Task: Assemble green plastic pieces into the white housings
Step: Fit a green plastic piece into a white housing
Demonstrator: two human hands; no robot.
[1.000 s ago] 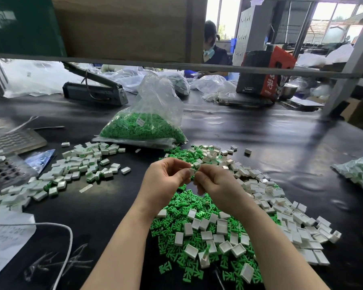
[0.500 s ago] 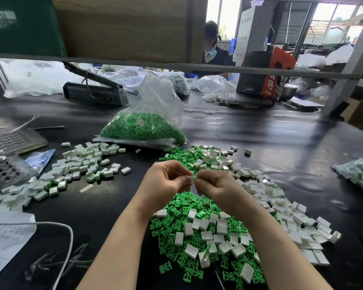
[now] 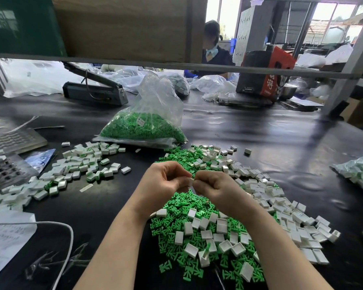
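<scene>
My left hand (image 3: pixel 164 181) and my right hand (image 3: pixel 215 188) meet above the middle of the black table, fingers curled, pinching one small white housing (image 3: pixel 190 182) between their fingertips. Whether a green piece sits inside it is hidden by my fingers. Beneath my hands lies a heap of loose green plastic pieces (image 3: pixel 182 208) mixed with empty white housings (image 3: pixel 224 245). More white housings (image 3: pixel 281 197) spread to the right. A pile of assembled white-and-green parts (image 3: pixel 80 166) lies to the left.
A clear bag of green pieces (image 3: pixel 143 126) stands behind the heap. A heat sealer (image 3: pixel 92 91) sits farther back. Perforated metal trays (image 3: pixel 6 170) and paper with a white cable (image 3: pixel 50 225) lie at the left. Another bag (image 3: pixel 358 172) is at the right edge. A person works beyond the shelf rail.
Both hands have sunk slightly toward me and stay pressed together on the small housing; the piles have not moved.
</scene>
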